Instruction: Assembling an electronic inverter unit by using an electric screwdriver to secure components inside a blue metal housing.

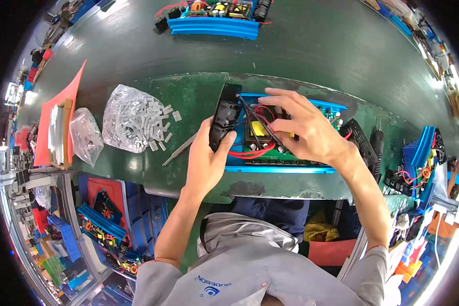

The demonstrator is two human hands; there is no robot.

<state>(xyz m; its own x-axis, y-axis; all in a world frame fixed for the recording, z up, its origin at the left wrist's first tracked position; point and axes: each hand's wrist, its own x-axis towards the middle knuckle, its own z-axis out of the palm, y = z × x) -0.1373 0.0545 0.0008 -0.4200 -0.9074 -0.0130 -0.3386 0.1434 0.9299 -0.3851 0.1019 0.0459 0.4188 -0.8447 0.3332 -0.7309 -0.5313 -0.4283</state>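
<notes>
My left hand (pixel 209 153) is closed around a black end panel (pixel 226 115), which it holds upright at the left end of an open blue-cased circuit board unit (pixel 285 169). Black wires (pixel 260 120) run from this panel down over the board. Above the unit, my right hand (pixel 311 127) has its fingers apart and slightly curled, close to the black wires; whether a fingertip touches them is hard to see. Thick red wires (pixel 252 153) loop across the board's left part, near a yellow-wrapped component (pixel 258 128).
Left of my hands lie a clear bag of small metal pieces (pixel 132 120), some spilled, and a thin metal tool (pixel 178 150). A black slotted panel (pixel 359 140) and a screwdriver (pixel 376 148) sit to the right. Another blue-cased unit (pixel 214 28) stands at the far side.
</notes>
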